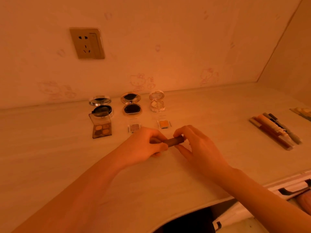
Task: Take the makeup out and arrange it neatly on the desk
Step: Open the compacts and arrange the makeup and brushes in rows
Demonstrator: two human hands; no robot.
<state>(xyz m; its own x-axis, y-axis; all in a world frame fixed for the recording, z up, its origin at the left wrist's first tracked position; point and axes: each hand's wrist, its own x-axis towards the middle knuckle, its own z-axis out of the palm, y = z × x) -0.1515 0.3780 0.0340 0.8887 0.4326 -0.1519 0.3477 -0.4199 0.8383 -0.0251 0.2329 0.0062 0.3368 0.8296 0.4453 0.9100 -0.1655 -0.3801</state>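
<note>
1. A wall socket (86, 43) sits on the patterned wall above the left part of the desk (50, 157).
2. A silver round compact (101, 106) stands open near the wall, and a four-colour eyeshadow palette (101, 128) lies open just in front of it, its lid touching or overlapping the compact.
3. A gold round compact (131, 105) is open beside it, with a small clear single shadow (133, 127) in front.
4. The left hand (143, 147) curls its fingers round the left end of a dark tube (173, 141).
5. A clear round compact (157, 103) stands open at the back, with an orange single shadow (164, 123) in front of it.
6. The tube lies level between both hands, near the middle of the desk, just in front of the two single shadows; whether it touches the surface cannot be told.
7. The right hand (196, 145) pinches the tube's right end between thumb and fingertips.
8. A row of pencils and pens (276, 130) lies side by side, well apart to the right.
9. A flat packet (303, 113) lies at the right edge.
10. A drawer handle (292, 190) shows below the desk edge.
</note>
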